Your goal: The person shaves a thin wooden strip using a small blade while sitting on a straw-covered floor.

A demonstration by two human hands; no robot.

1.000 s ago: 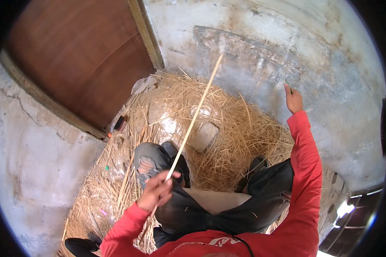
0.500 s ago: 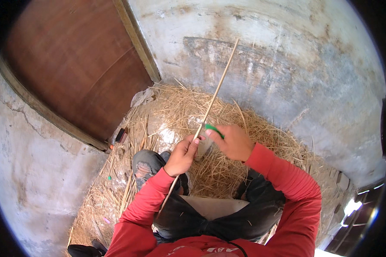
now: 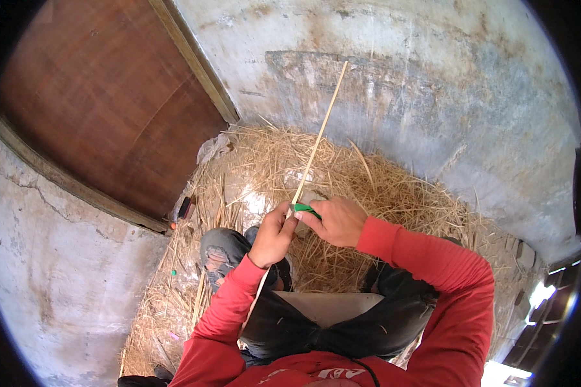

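Note:
A long thin pale stick [image 3: 321,132] slants up and away from my lap toward the wall. My left hand [image 3: 271,237] is closed around it, and its lower end passes under my left forearm. Closed on a small green-handled knife [image 3: 307,209], my right hand [image 3: 339,221] is just right of my left hand. The knife's front end meets the stick close to my left thumb; its blade is mostly hidden.
Shavings and straw-like strips [image 3: 400,200] cover the floor around my legs. A brown door panel [image 3: 110,97] stands at the left, beside a stained plaster wall [image 3: 445,103]. A small dark block [image 3: 186,208] lies near the door's foot.
My right hand with the knife has moved slightly down and left, closer to my left hand. The stick's far tip has shifted left, and the view has turned a little.

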